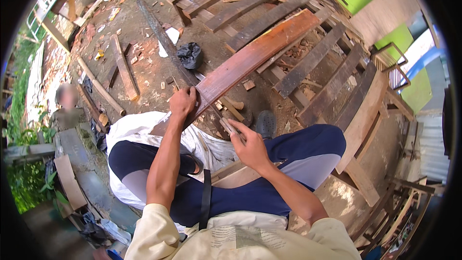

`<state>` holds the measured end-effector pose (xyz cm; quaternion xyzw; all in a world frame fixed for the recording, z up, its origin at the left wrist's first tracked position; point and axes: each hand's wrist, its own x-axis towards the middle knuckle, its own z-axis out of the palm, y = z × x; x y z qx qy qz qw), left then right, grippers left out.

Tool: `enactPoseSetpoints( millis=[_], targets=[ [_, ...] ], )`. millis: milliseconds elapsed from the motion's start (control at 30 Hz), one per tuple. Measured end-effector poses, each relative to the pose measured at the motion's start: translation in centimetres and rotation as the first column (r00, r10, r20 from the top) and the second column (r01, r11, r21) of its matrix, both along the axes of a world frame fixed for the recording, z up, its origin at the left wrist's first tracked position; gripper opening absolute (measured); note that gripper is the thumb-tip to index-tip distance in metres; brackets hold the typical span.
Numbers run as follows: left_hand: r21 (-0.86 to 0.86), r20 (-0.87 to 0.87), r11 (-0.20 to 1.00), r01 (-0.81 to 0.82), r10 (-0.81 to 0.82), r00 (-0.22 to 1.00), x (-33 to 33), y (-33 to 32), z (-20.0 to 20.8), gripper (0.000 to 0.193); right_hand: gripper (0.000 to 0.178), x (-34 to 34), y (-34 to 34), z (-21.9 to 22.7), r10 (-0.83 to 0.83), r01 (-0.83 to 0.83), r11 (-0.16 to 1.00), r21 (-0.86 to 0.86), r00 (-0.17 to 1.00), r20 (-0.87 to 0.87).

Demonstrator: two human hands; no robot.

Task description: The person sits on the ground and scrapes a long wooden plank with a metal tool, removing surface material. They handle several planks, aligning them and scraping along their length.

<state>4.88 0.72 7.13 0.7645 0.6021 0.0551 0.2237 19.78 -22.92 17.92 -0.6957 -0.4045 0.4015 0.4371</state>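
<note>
A long reddish-brown wooden board [250,62] slants from near my knees toward the far right, its far part orange and shiny. Its near end lies over a white cloth [144,127] by my left leg. My left hand [183,103] is closed on the board's left edge near that end. Between my knees, my right hand [248,143] grips a small flat brownish-grey piece [226,126], apart from the board; I cannot make out its kind. Wood scraps [232,108] lie on the ground just beyond this hand.
A slatted wooden pallet frame [308,62] spreads across the right. A dark beam [161,29], a black plastic bag [189,56] and loose planks [124,67] lie on the littered dirt ahead. One dark clog [265,124] shows by my right knee. A person [66,108] is at the left.
</note>
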Motion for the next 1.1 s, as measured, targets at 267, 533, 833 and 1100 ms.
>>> enactPoseSetpoints(
  millis=[267,533,833,1100],
  targets=[
    [-0.040,0.057,0.999,-0.004,0.007,0.998,0.0,0.3,1.4,0.049,0.038,-0.4,1.6,-2.6,0.007,-0.038,0.982,0.183,0.986,0.166],
    [0.000,0.018,1.000,-0.029,0.029,0.999,-0.5,0.9,-0.1,0.048,0.038,-0.1,-3.7,3.5,-0.091,0.080,0.991,-0.106,0.990,-0.104],
    [-0.010,0.121,1.000,0.027,-0.025,0.992,-0.8,0.9,0.7,0.047,0.037,-0.5,-4.6,2.0,-0.115,0.114,0.993,-0.022,0.990,-0.087],
    [-0.058,0.089,0.998,-0.006,0.011,0.996,-0.4,0.6,1.5,0.049,0.038,-0.8,-5.2,2.3,-0.101,0.102,0.995,0.001,0.994,-0.047]
  ],
)
